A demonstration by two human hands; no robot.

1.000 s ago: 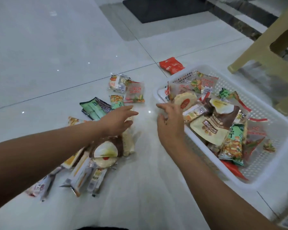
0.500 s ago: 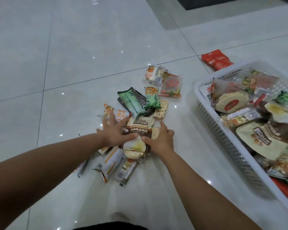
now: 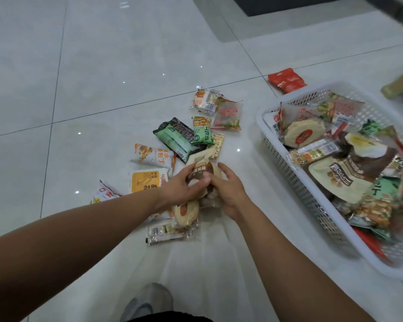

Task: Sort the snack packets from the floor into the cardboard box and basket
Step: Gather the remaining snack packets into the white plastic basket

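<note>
Both hands meet on a brown packet (image 3: 199,167), glossy with a cream far end and pale lettering, lying atop the heap of packets (image 3: 172,138) mid-floor (image 3: 102,66). The left hand (image 3: 182,189) has its grip clamped on it. The right hand (image 3: 228,194) seems to pinch it too, though blur hides the fingertips. The white basket (image 3: 300,189), piled with snacks, sits toward the floor's right edge.

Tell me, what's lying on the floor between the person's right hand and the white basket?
Nothing. The head view shows only bare tile between the right hand and the basket.
</note>
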